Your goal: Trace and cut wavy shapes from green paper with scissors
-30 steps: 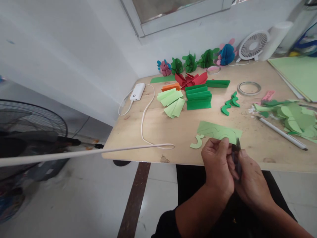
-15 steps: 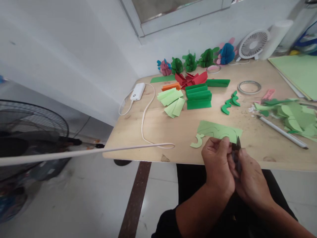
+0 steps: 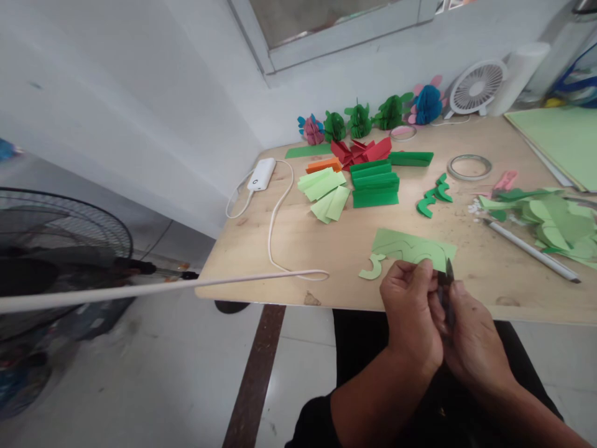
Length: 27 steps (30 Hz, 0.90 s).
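Observation:
My left hand [image 3: 410,292] pinches the lower edge of a light green paper strip [image 3: 396,241] marked with curved drawn lines. In my right hand [image 3: 473,326] is a pair of dark scissors [image 3: 448,272], its blades at the strip's right end. My fingers partly cover the handles. Just left of the strip lies a curved light green paper cutout [image 3: 372,267]. Farther back are darker green curved cutouts [image 3: 433,196].
Folded green paper [image 3: 374,183], light green pieces [image 3: 324,193] and red paper [image 3: 359,152] lie mid-table. Paper scraps [image 3: 555,218] and a pen [image 3: 532,249] are at right. A white cable [image 3: 273,218] crosses the left side. A small fan [image 3: 478,87] stands behind.
The camera view has shifted very slightly. Both hands, the paper strip and the scissors keep nearly the same places.

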Available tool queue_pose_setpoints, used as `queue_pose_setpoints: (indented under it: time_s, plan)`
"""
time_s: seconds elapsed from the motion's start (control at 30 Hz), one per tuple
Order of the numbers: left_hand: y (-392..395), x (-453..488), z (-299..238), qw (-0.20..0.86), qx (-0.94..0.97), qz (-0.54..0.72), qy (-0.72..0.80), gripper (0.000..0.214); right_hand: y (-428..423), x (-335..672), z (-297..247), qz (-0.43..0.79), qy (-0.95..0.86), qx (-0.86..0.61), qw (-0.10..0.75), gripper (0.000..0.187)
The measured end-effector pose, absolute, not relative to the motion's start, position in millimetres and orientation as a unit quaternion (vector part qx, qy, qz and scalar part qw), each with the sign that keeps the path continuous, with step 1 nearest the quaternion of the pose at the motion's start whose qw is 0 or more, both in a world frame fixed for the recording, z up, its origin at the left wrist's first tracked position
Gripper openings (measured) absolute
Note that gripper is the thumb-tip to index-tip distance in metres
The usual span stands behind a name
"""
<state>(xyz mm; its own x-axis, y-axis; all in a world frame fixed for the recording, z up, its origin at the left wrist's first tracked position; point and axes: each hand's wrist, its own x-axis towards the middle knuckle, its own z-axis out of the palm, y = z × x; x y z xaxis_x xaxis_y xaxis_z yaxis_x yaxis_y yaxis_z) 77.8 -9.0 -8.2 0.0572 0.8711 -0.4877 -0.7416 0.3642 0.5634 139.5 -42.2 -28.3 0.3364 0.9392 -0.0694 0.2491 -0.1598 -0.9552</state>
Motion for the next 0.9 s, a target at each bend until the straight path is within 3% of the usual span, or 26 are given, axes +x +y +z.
queue_pose_setpoints:
  time_s: [0.9]
  plan:
    - [-12, 72, -9, 0.722, 0.084, 0.562, 0.394, 0.038, -46, 130, -29, 0.486, -0.321, -0.644, 0.496, 0.055]
